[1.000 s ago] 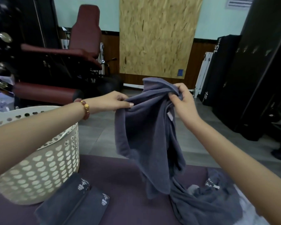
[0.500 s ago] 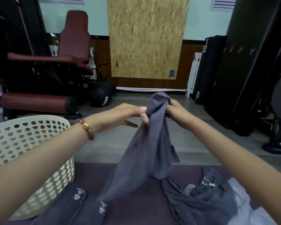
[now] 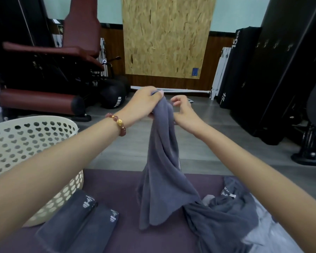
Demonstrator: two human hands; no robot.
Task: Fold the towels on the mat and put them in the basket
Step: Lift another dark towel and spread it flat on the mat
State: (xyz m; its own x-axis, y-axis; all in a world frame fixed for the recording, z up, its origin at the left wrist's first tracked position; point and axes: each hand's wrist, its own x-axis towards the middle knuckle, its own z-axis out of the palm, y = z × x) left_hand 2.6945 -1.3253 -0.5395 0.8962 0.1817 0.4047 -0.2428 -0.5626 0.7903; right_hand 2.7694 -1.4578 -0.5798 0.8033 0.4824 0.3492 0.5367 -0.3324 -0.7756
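Observation:
A grey towel hangs bunched in front of me over the purple mat. My left hand grips its top end. My right hand sits just beside the towel's upper part, fingers loosely curled; whether it pinches the cloth is hidden. Two folded grey towels lie on the mat at lower left, next to the cream perforated basket. A loose heap of grey towels lies at lower right, with a pale one beside it.
A maroon gym bench and a black medicine ball stand behind the basket. Black gym mats and dark equipment line the right side. An OSB board leans on the far wall beyond a grey floor.
My left hand has taken hold of the towel's top end, where the right hand held it before. The right hand has shifted slightly away to the side. The towel hangs narrower.

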